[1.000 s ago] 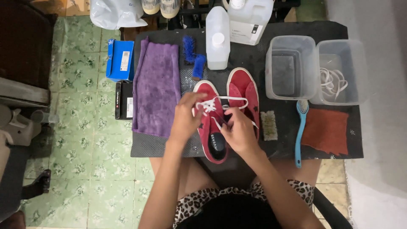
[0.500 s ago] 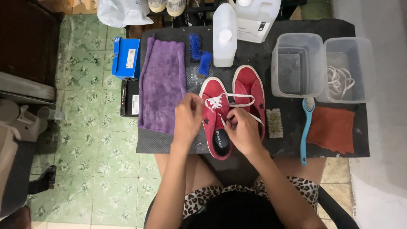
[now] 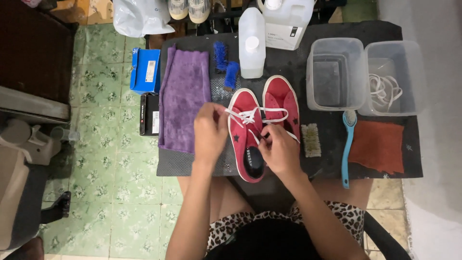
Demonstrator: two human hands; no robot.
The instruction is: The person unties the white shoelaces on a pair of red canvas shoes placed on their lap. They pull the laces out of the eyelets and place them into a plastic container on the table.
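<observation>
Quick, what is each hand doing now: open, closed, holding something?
Left hand: closed, pinching the white lace of the nearer red shoe.
Right hand: closed on the same lace, over that shoe.

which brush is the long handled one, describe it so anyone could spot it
On the dark table, look right of the red shoes, below the two clear tubs. The light blue brush lies beside the orange cloth; unlike the stubby tan brush, it has a long handle.

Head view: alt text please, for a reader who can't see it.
Seen from above, the left hand and right hand hold a white lace over a red sneaker on a dark table; its pair, a purple cloth and two clear tubs lie around.
</observation>
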